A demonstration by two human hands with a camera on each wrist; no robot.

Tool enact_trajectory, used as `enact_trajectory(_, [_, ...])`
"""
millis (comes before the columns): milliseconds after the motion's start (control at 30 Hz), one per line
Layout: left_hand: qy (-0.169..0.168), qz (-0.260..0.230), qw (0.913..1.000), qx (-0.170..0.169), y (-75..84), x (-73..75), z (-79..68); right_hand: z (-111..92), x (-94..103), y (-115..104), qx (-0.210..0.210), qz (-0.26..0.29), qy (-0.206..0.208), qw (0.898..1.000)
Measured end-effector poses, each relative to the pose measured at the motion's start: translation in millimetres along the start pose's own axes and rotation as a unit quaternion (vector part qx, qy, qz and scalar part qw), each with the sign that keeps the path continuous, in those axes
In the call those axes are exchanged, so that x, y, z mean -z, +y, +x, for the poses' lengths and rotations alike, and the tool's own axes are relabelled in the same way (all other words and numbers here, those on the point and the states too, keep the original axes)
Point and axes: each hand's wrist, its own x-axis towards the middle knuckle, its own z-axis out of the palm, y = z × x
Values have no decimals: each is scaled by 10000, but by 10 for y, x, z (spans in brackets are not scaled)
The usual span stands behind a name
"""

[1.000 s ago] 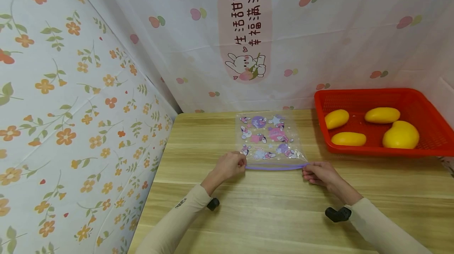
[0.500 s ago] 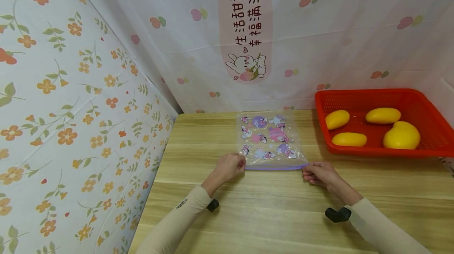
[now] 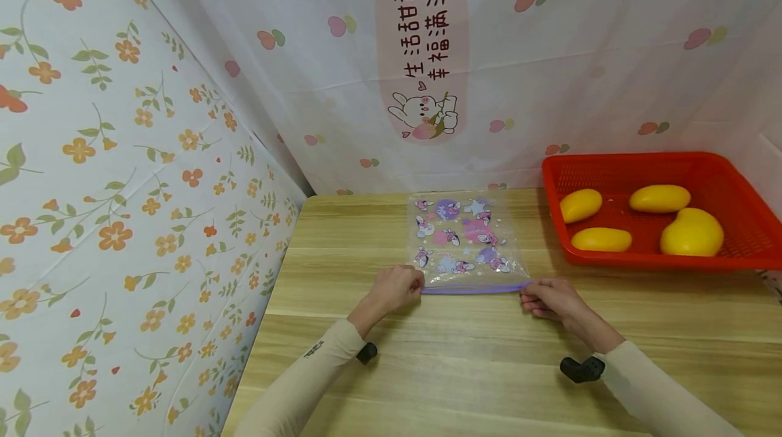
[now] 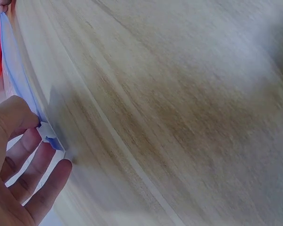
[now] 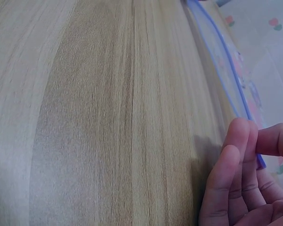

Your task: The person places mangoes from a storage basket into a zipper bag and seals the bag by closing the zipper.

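Observation:
A clear zip bag (image 3: 464,240) printed with pink and purple cartoon figures lies flat on the table, its purple zip edge (image 3: 473,288) toward me. My left hand (image 3: 396,286) pinches the left end of that edge. In the left wrist view a small whitish slider (image 4: 46,132) sits at the fingertips of the left hand (image 4: 23,155). At the other end, my right hand (image 3: 554,301) pinches the zip edge between thumb and fingers. The right wrist view shows two purple strips (image 5: 231,70) standing slightly apart near the right hand (image 5: 245,179).
A red plastic basket (image 3: 647,260) stands at the back right, holding several yellow mangoes (image 3: 601,239). Patterned white cloth (image 3: 342,111) hangs behind the table (image 3: 476,369) and along its left side. A black wrist device (image 3: 582,369) sits by the right sleeve.
Both hands stay at the ends of the zip edge. The purple strip looks slightly straighter than a second ago, and the left hand has shifted barely at all.

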Motion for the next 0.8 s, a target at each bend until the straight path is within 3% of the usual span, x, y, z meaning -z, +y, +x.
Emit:
enact_trajectory(333, [331,-556,9975,296,0,-14,13,1,-20,-8,90,-356,86,9993])
enact_trajectory(667, [1325,-856,9865,429,5,-44,19,7,-94,12,433,-1276,220,9906])
enact_trajectory(800, [1263,-707,9885,434,8,-44,22,9,-128,16,525,-1267,268,9902])
